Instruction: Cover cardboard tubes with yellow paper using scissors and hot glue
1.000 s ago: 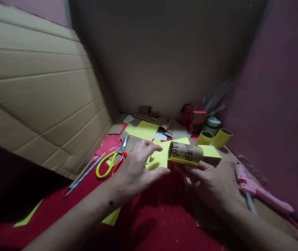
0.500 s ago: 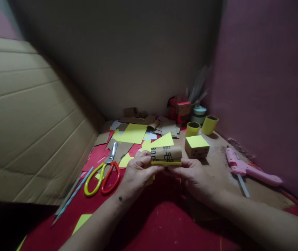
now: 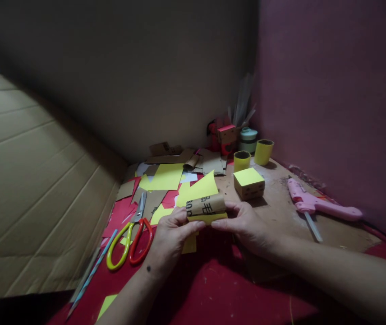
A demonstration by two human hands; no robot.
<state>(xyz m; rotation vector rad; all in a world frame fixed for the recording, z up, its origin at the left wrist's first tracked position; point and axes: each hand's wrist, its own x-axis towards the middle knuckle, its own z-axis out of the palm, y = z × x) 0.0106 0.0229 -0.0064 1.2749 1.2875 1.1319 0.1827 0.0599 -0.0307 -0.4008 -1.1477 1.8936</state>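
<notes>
A brown cardboard roll (image 3: pixel 206 205) with black printing is held level between both hands, a strip of yellow paper (image 3: pixel 209 218) along its near lower side. My left hand (image 3: pixel 172 232) grips its left end, thumb on the yellow paper. At the right end, my right hand (image 3: pixel 247 225) pinches it with the thumb on the yellow edge. Just beyond my right hand sits a cardboard block (image 3: pixel 249 189) with a yellow top. Scissors (image 3: pixel 134 239) with a yellow and a red handle lie left of my left hand.
Yellow sheets (image 3: pixel 167 177) and cardboard scraps lie behind the roll. Two yellow tubes (image 3: pixel 264 152) stand at the back right, near a pale green jar (image 3: pixel 248 140). A pink glue gun (image 3: pixel 321 205) lies right, a pencil (image 3: pixel 91 275) left. A large cardboard sheet (image 3: pixel 27 189) leans at the left.
The view has turned slightly. Both thumbs have shifted along the near edge of the roll, and more of the yellow strip shows below the cardboard, which now tilts slightly.
</notes>
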